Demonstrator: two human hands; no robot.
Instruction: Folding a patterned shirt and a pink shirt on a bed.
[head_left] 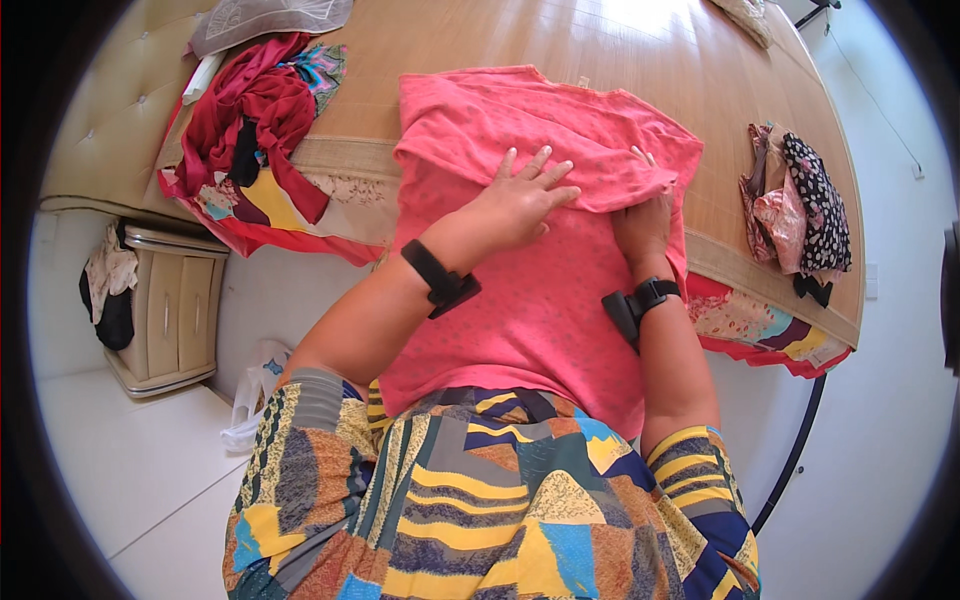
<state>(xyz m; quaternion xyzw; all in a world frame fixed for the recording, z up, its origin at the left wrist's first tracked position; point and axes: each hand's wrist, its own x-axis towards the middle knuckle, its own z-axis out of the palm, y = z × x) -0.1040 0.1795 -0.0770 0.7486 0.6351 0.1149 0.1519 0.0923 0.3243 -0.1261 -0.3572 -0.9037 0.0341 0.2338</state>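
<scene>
A pink dotted garment [500, 330], which looks like a top, lies spread over the edge of the bed, its lower part hanging toward my body. A loose fold of it crosses the upper part. My left hand [522, 200] rests flat on this fold with the fingers spread. At the fold's right end is my right hand [645, 225]. Pink cloth covers the middle of its fingers, and stretched fingertips show beyond the fold; its thumb is hidden. Each of my wrists has a black band with a small box on it.
A tan mat [370, 100] covers the bed. Crumpled red cloth [270, 105] lies at the left, near a padded headboard [110, 110]. Folded clothes [800, 205] sit at the right edge. A beige bedside cabinet [172, 310] stands left, with a plastic bag [250, 400] on the floor.
</scene>
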